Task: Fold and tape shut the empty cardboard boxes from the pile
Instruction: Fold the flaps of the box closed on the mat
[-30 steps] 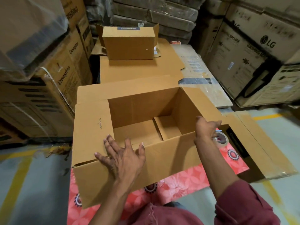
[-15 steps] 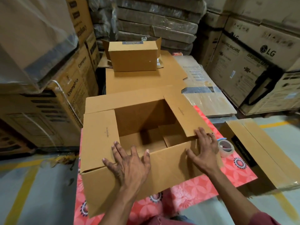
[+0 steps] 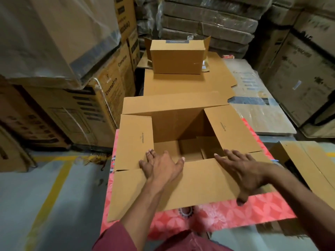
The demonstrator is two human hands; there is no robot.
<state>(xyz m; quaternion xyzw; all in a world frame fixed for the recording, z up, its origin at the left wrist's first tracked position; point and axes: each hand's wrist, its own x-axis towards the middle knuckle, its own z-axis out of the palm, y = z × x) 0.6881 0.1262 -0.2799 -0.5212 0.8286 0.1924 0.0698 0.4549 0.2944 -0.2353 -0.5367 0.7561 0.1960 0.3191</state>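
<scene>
An open brown cardboard box (image 3: 181, 127) stands on a pink flowered mat (image 3: 235, 212) in front of me. Its left and right side flaps are folded inward, the far flap stands back and the near flap hangs toward me. My left hand (image 3: 161, 169) lies flat, fingers spread, where the left flap meets the near flap. My right hand (image 3: 243, 171) presses flat on the near flap by the right flap, thumb curled around the near flap's lower edge. A tape roll (image 3: 276, 161) peeks out just right of my right wrist, mostly hidden.
A smaller closed box (image 3: 176, 58) sits on a stack of flat cardboard (image 3: 186, 84) behind the open box. Another flattened box (image 3: 311, 171) lies at the right. Tall stacks of printed cartons (image 3: 76, 98) wall in the left, back and right. Grey floor with yellow lines lies at the left.
The right side flap has come down further over the opening. My right hand slid from that flap onto the near flap. The view shifted closer and lower.
</scene>
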